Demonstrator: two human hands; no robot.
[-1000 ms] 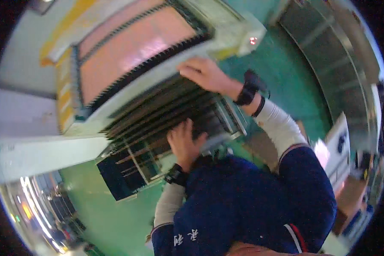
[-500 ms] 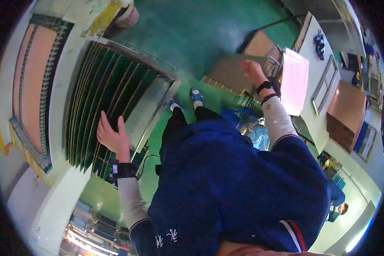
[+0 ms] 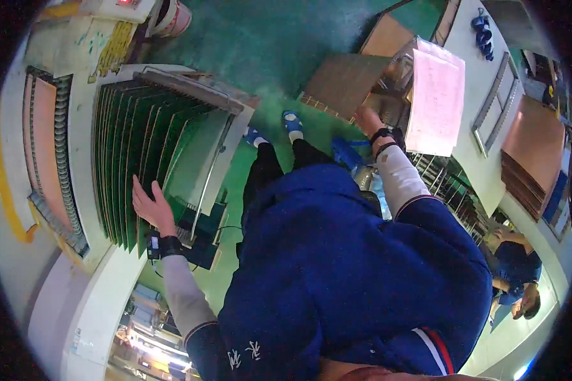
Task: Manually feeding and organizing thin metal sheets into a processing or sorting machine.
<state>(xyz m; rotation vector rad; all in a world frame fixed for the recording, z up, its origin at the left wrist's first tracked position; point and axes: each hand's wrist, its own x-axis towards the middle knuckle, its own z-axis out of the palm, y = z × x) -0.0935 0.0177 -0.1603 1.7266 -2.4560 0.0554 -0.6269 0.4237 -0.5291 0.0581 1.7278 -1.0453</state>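
Note:
My left hand [image 3: 154, 208] is open, its thumb apart from the fingers, beside the lower edges of several upright dark-green panels [image 3: 130, 146]. Whether it touches the nearest panel I cannot tell. The panels stand in a slanted row inside a light-coloured frame [image 3: 238, 114] at the left. Out to the right, my right hand [image 3: 368, 120] is at the near corner of a dark-brown board [image 3: 343, 79]. Its fingers are blurred, so their grip does not show. Just right of that hand hangs a pink sheet [image 3: 435, 101] over a metal rack [image 3: 394, 105].
A machine with a pink belt-like surface [image 3: 47, 136] and rollers stands far left. At the right are a white table [image 3: 467, 82], a stack of copper-brown boards [image 3: 531, 152] and another person [image 3: 515, 267]. A bucket [image 3: 171, 19] stands at the top left. Green floor [image 3: 260, 57] lies ahead.
My left hand has shifted slightly left and down along the panels. My right hand has come down and inward, to the brown board's near corner. The other person shows more fully at the right.

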